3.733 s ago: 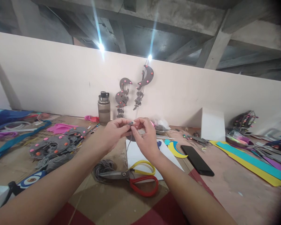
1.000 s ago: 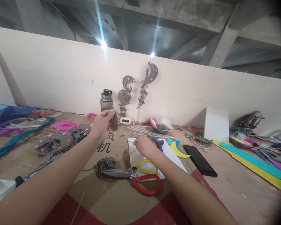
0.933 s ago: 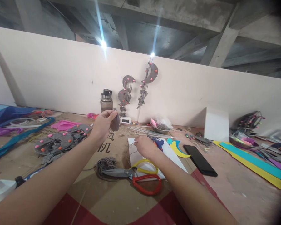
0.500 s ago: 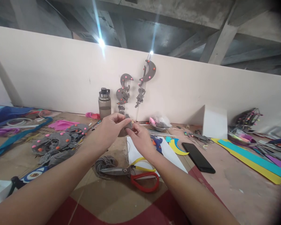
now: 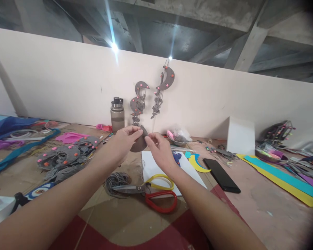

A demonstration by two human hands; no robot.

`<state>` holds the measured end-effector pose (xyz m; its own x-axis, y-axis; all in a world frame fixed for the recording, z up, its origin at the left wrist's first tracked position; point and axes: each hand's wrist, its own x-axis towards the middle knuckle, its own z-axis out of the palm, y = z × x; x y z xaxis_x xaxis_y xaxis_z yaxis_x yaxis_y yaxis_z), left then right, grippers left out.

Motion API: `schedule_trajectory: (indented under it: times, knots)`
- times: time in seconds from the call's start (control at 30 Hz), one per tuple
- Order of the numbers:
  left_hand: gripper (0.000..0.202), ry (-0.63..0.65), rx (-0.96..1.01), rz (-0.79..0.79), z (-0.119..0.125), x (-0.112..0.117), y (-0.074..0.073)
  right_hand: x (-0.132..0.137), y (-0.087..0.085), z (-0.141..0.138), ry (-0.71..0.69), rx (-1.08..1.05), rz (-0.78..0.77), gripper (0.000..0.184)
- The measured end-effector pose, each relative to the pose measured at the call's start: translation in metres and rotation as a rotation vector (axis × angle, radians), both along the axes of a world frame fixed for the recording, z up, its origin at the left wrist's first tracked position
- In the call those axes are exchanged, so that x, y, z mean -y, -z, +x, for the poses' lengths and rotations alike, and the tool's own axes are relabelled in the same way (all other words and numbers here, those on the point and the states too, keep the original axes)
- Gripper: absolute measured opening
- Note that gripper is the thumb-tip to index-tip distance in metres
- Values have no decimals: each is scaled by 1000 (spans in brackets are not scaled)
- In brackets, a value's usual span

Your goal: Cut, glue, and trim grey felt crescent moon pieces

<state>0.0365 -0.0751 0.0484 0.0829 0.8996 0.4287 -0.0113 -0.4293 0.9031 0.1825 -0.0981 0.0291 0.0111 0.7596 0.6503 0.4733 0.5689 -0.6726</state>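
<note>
Above the middle of the table I hold a flat grey felt piece (image 5: 139,144) with a curved edge. My left hand (image 5: 120,143) pinches it at its upper left, thumb on the near side. My right hand (image 5: 159,151) has its thumb and fingertips closed at the piece's right edge. Part of the felt is hidden behind my left fingers. Below my hands lie scissors (image 5: 139,189) with one yellow and one red handle, beside a coil of grey cord (image 5: 116,182). Under my right forearm is a white sheet (image 5: 191,178).
Grey moon hangings (image 5: 168,79) with pink and orange dots hang on the white wall. A bottle (image 5: 117,116) stands behind my left hand. Dotted grey crescents (image 5: 59,156) lie left. A phone (image 5: 220,175), a yellow-and-blue crescent (image 5: 198,163) and coloured strips (image 5: 281,177) are right.
My right hand has shifted slightly right, away from my left hand, and more of the grey felt piece shows between them. My view has moved slightly.
</note>
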Motion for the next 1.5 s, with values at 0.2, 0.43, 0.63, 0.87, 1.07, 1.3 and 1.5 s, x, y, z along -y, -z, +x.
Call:
schedule_trajectory:
  times: [0.2,0.43,0.63,0.87,1.07,1.3,1.5]
  knots:
    - [32,-4,-156,55,-1,7,-2,-2,-13,10,-179,-300,-64,28]
    - [29,77,-305,153,2,11,-5,-1,-21,17,-277,-258,-150,28]
    - [30,39,-400,202,2,12,-5,-1,-21,19,-231,-193,-134,19]
    - [27,35,-343,212,2,14,-4,0,-20,17,-149,-116,-62,18]
    - [25,19,-340,216,1,12,-5,3,-18,15,-57,-33,8,17]
    - [23,212,-171,70,2,15,-8,3,-22,12,-284,-251,-136,20]
    - [22,263,-9,33,5,14,-4,3,-18,7,-314,-355,-205,23]
